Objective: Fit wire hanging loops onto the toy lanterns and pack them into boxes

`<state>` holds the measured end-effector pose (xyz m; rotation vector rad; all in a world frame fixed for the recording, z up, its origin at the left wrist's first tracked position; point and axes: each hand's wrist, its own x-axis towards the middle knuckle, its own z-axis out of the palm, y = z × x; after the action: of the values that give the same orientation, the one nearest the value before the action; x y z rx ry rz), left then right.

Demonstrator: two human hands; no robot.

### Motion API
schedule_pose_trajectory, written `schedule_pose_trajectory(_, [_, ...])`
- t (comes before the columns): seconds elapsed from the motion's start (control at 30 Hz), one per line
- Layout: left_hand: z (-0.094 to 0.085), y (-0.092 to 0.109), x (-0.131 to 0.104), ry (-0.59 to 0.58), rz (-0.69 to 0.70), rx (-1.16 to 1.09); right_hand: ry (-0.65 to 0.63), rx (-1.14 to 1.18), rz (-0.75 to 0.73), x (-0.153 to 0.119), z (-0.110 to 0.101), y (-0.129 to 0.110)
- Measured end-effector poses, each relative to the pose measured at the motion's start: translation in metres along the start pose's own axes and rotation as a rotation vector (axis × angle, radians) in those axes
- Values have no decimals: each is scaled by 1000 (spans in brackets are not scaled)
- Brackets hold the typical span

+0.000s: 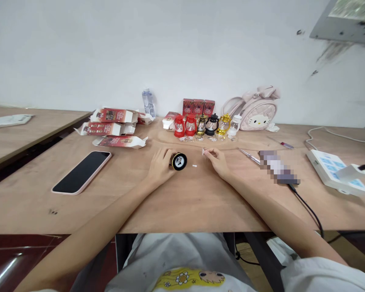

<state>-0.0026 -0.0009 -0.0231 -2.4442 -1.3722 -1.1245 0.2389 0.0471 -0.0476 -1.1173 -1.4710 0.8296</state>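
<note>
My left hand [162,165] is closed around a small black-and-gold lantern [179,161], tipped so that its round underside with a pale centre faces me. Between the thumb and fingertips of my right hand [216,161] is a small, clear whitish piece [203,151], too small to make out fully. A tiny white strip [194,165] lies on the table between my hands. Beyond them stands a row of several small lanterns, among them a red lantern [179,126], a black lantern [212,125], a gold lantern [224,124] and a white lantern [234,125]. Little metal bits [197,138] lie before the row.
At the left are opened red boxes [114,129], a phone [82,172] and a water bottle [148,102]. Red boxes [198,106] and a pink bag [258,111] stand behind. To the right lie screwdrivers [250,155], a cabled phone [278,166] and a power strip [337,170].
</note>
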Motion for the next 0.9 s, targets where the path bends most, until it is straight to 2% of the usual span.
schedule_pose_trajectory(0.27, [0,1,0,0,6,9,-8,122,22,3,1,5])
schedule_pose_trajectory(0.43, [1,0,0,-1,6,10,-41,198,84,3,1,7])
schedule_pose_trajectory(0.63, [1,-1,0,-4,11,9,-20,166,56,5,1,8])
schedule_pose_trajectory(0.9, [1,0,0,-7,15,-5,-29,148,75,0,1,-1])
